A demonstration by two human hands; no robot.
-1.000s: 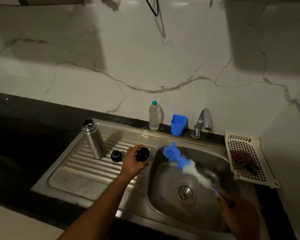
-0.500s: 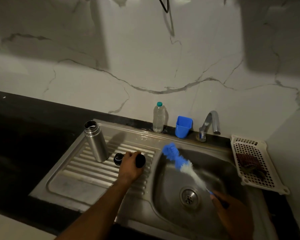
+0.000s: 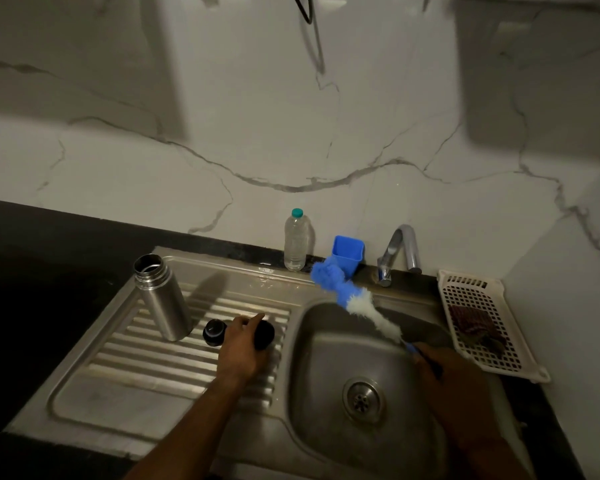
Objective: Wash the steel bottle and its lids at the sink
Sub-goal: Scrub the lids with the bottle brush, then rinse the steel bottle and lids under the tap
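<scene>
Head view. The steel bottle (image 3: 161,299) stands upright and uncapped at the back left corner of the ribbed drainboard (image 3: 118,393), which is set into the dark desk (image 3: 32,271). A small black lid (image 3: 214,332) lies just beside the bottle's base. The second, larger black lid (image 3: 264,336) lies to its right, near the edge of the sink basin (image 3: 326,427). It is covered by the left hand (image 3: 243,351), whose fingers are curled over it. The blue handle of a bottle brush (image 3: 347,296) is gripped by the right hand (image 3: 444,372) above the right side of the basin. The blue-and-white bristle head is pointed at the back rim, near a blue cup (image 3: 347,252).

Progress, as judged: both lids are off and the brush is in hand, so preparation is taken as done. No water is seen running from the tap (image 3: 400,252) and no foam is visible, so it cannot be told whether any piece has been scrubbed. The washing and rinsing of bottle and lids are presumed to remain.

Counts: one steel bottle, two black lids, one brush, one clear plastic bottle (image 3: 296,242) at the back edge, one blue cup, one tap, and one white basket (image 3: 478,306) at the right edge, in which one dark scrub pad (image 3: 471,327) is held.
</scene>
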